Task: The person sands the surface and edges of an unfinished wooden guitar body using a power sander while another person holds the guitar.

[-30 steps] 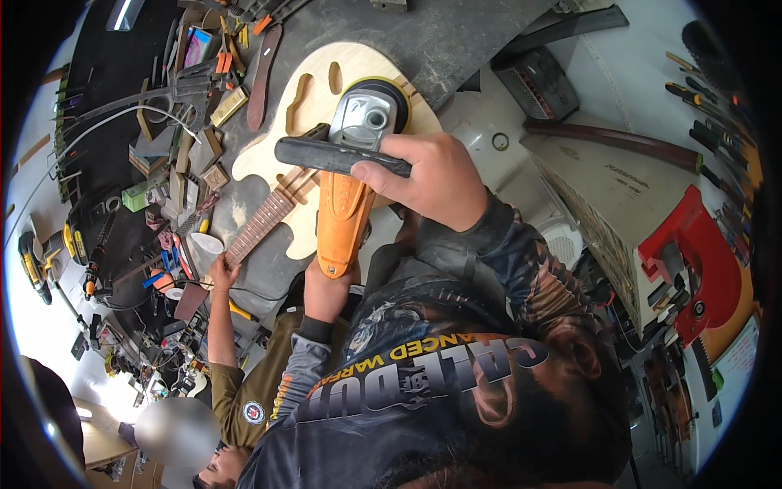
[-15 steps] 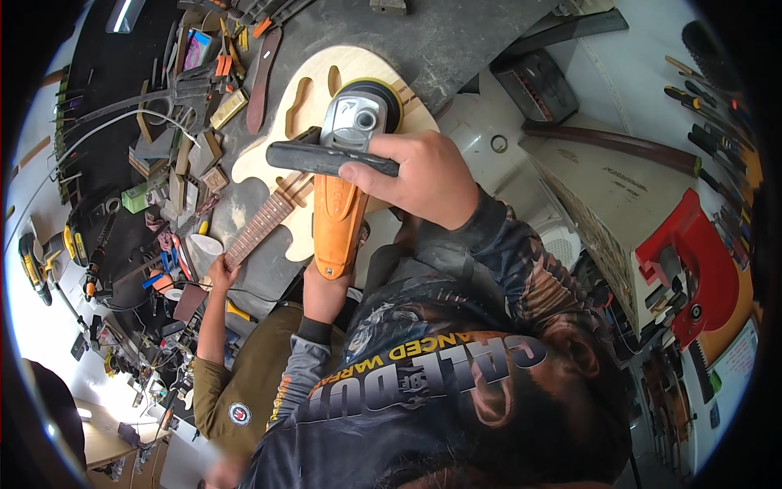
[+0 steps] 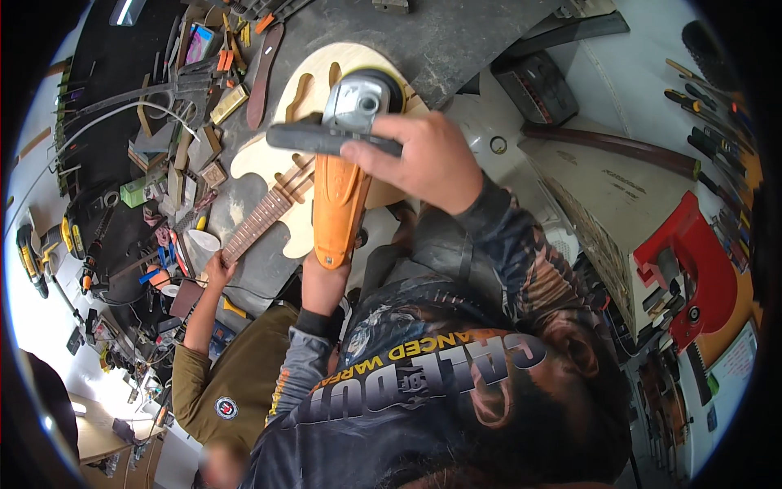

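Sander [image 3: 335,213] nudged fwd, R hand [image 3: 429,159] gripping blk handle's [image 3: 305,138] R end.

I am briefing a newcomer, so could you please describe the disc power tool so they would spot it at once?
On the dark grey workbench, look for the pale wooden guitar body. The disc power tool is over that body, with the wearer's right hand on its black bar handle. Its orange casing and silver head set it apart from the pale wood around it.

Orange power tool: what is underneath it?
Under the tool lies the pale guitar body; the left hand reaches beneath the tool's rear, grip hidden. Wood under the disc is covered too.
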`<move>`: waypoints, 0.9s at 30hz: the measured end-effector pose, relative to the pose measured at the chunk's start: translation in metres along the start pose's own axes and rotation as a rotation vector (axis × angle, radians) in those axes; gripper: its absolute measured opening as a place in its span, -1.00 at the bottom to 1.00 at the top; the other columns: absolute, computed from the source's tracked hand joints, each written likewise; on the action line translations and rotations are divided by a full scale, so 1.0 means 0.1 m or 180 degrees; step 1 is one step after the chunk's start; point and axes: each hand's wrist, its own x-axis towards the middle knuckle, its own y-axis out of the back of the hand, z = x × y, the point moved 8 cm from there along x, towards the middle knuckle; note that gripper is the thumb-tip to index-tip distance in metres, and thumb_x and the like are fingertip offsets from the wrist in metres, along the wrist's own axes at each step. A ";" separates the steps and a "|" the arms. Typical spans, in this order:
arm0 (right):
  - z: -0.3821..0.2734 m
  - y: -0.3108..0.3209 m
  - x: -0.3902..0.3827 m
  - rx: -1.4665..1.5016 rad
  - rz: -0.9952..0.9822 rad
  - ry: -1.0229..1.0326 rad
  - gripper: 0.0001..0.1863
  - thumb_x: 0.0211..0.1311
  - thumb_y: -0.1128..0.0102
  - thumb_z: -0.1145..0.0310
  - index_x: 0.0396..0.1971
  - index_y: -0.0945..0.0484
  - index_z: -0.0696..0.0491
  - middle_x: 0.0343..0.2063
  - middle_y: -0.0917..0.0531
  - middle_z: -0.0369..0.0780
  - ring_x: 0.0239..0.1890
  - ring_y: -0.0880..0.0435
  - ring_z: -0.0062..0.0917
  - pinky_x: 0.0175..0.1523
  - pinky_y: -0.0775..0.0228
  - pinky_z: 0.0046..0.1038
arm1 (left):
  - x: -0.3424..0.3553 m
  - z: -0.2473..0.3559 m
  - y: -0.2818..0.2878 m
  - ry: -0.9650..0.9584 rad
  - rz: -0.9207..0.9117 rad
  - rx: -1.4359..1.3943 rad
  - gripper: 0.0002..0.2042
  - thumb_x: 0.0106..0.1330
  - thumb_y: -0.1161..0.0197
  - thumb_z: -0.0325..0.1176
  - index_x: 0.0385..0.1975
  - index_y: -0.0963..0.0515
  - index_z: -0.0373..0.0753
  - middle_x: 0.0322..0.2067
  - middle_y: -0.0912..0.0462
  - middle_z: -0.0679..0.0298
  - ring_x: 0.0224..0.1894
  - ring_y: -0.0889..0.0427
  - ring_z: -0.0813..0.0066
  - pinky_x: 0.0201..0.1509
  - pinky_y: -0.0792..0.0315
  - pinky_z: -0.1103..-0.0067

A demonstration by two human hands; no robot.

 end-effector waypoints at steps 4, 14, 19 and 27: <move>0.05 0.18 0.14 -0.0005 0.0019 -0.0140 -0.38 0.39 -0.49 -0.28 -0.28 -0.89 0.09 -0.64 -0.66 0.01 -0.55 -0.74 -0.05 -0.36 -0.59 -0.16 | 0.16 0.17 0.03 -0.0293 -0.0013 0.0120 -0.70 0.40 -0.36 -0.48 0.09 -0.72 -0.38 -0.08 -0.87 -0.10 0.05 -0.88 -0.07 0.13 -0.68 0.30; -0.10 -0.25 -0.69 0.0137 0.0033 0.0014 -0.37 0.42 -0.48 -0.26 -0.44 -0.75 0.10 -0.63 -0.62 0.01 -0.52 -0.68 0.01 -0.36 -0.53 -0.10 | -0.55 -0.63 -0.17 -0.0264 0.0202 -0.0009 -0.71 0.26 -0.38 -0.54 -0.02 -0.71 -0.40 -0.14 -0.85 -0.14 0.02 -0.84 -0.20 0.07 -0.69 0.26; -0.16 -0.52 -1.09 -0.0074 -0.0545 -0.0249 -0.57 0.48 -0.53 0.01 -0.20 -0.82 0.16 -0.51 -0.72 -0.03 -0.49 -0.72 -0.17 -0.29 -0.57 -0.26 | -0.87 -1.00 -0.24 -0.0049 0.0154 -0.0084 -0.72 0.26 -0.38 -0.53 -0.02 -0.71 -0.40 -0.14 -0.85 -0.13 0.02 -0.84 -0.21 0.07 -0.69 0.26; -0.29 -0.72 -1.52 0.0266 -0.0186 -0.0063 -0.41 0.45 -0.46 -0.22 -0.40 -0.76 0.10 -0.59 -0.67 0.00 -0.49 -0.72 0.01 -0.32 -0.57 -0.09 | -1.25 -1.29 -0.27 -0.0005 0.0135 -0.0005 -0.70 0.32 -0.33 -0.54 0.05 -0.71 -0.41 -0.10 -0.87 -0.03 -0.02 -0.89 0.07 0.09 -0.67 0.35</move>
